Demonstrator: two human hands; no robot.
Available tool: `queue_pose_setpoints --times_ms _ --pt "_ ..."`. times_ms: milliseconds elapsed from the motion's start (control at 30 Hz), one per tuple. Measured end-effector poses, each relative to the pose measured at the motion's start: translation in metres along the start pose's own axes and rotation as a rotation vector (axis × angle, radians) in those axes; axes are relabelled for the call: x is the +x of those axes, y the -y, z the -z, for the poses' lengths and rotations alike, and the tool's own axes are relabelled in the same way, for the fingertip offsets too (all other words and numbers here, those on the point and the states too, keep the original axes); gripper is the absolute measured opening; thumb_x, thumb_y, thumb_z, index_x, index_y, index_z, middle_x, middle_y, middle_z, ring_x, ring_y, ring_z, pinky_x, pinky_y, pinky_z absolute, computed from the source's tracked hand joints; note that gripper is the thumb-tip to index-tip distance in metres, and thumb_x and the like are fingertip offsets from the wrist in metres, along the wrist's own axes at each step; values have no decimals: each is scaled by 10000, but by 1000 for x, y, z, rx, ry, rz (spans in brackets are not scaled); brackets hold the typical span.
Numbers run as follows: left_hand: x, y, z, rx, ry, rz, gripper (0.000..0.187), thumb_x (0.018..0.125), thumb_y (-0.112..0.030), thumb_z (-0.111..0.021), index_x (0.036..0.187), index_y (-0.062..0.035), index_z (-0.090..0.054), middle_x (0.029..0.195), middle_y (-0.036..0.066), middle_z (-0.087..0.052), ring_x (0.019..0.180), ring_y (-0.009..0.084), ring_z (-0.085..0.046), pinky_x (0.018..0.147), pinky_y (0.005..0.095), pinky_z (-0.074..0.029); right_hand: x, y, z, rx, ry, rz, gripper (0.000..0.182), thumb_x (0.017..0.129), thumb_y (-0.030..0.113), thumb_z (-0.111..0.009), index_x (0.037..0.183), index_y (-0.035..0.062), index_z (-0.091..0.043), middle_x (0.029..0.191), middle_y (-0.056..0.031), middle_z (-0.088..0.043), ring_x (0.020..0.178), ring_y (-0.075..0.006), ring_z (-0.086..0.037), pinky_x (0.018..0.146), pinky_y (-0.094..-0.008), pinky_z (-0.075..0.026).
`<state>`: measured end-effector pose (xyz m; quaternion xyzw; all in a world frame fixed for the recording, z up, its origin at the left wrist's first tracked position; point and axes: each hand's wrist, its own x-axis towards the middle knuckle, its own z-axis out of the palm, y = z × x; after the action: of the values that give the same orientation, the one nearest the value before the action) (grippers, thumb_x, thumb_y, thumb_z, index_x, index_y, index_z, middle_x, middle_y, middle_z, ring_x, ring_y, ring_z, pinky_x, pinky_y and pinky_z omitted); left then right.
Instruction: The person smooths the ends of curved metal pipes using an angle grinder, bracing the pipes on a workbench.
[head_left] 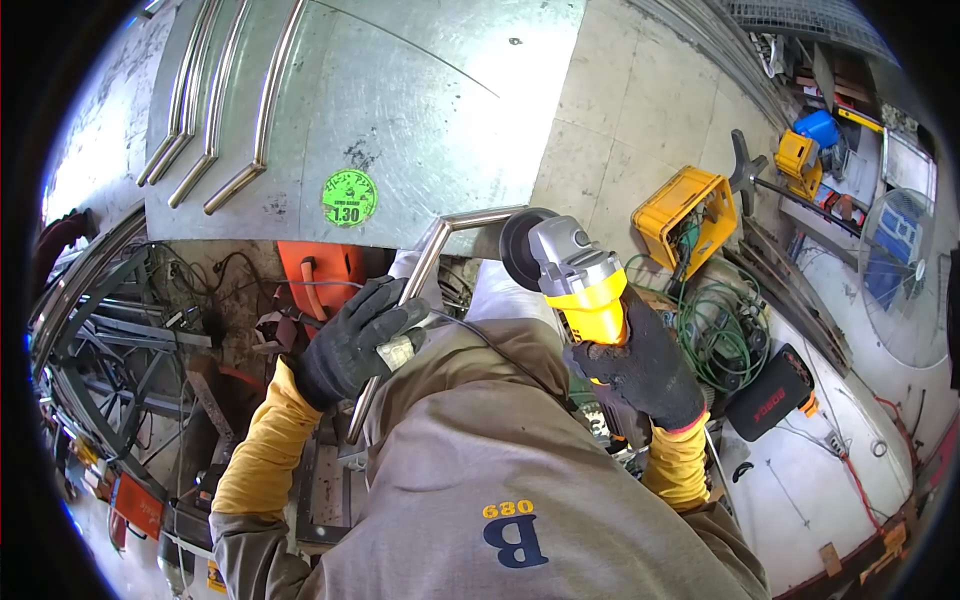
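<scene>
A dark glove covers my left hand (358,338), which is closed around a bent metal tube (428,262). A small pale block (396,352) shows at its palm. The tube's upper arm runs right, over the sheet's edge, to the dark disc (522,248) of a yellow and grey angle grinder (582,282). Whether disc and tube touch, I cannot tell. My gloved right hand (645,362) is wrapped round the grinder's body. Ahead lies a metal sheet (400,110) with a round green sticker (348,198) and several bent tubes (270,110) at its left.
A yellow crate (685,222) stands at the right, above a coiled green hose (722,335). Farther right are a black pouch (770,393) and a fan (900,262). Metal frames (120,350) and an orange object (322,275) stand at the left.
</scene>
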<state>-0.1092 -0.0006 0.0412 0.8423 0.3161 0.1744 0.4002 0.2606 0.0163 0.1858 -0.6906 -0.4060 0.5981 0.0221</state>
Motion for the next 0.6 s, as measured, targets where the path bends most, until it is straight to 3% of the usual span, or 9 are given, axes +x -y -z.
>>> queue_pose_setpoints --times_ms 67,233,333,400,567,600 --pt "-1 0 0 -47 -4 55 338 905 -110 -878 1227 -102 -776 1417 136 -694 1397 429 -627 1174 548 -535 -2 0 -1 14 9 17 632 891 247 -893 1402 18 -601 1153 -122 -746 995 -251 -711 917 -413 -577" --pt "-2 3 -1 39 8 -48 344 904 -104 -878 1231 -115 -771 1439 152 -677 1380 426 -637 1161 542 -541 -5 -3 -2 43 -8 62 648 894 207 -883 1440 17 -591 1164 -99 -745 995 -202 -697 921 -386 -578" --pt "2 -3 0 -48 -16 55 328 895 -94 -882 1199 -130 -767 1420 152 -689 1381 427 -640 1161 551 -546 0 -1 2 122 42 -21 652 895 210 -882 1447 15 -594 1172 -91 -745 994 -178 -686 926 -373 -577" --pt "1 -1 1 -22 -19 7 322 889 -90 -885 1185 -131 -764 1415 152 -693 1377 429 -644 1159 554 -549 2 1 2 94 33 -25 643 894 210 -883 1441 21 -602 1171 -82 -748 999 -172 -686 928 -370 -577" --pt "-1 0 7 7 -29 -90 325 872 -75 -892 1164 -121 -756 1414 156 -700 1363 434 -653 1145 561 -559 -5 -13 -4 40 -7 14 636 888 245 -897 1417 35 -613 1159 -109 -761 991 -232 -726 909 -400 -589" --pt "-4 0 7 -4 -10 -83 317 863 -98 -871 1161 -122 -765 1458 167 -679 1409 428 -623 1191 580 -516 -5 -18 -5 -12 -30 37 636 886 260 -902 1409 40 -614 1154 -125 -764 989 -257 -739 901 -412 -593"
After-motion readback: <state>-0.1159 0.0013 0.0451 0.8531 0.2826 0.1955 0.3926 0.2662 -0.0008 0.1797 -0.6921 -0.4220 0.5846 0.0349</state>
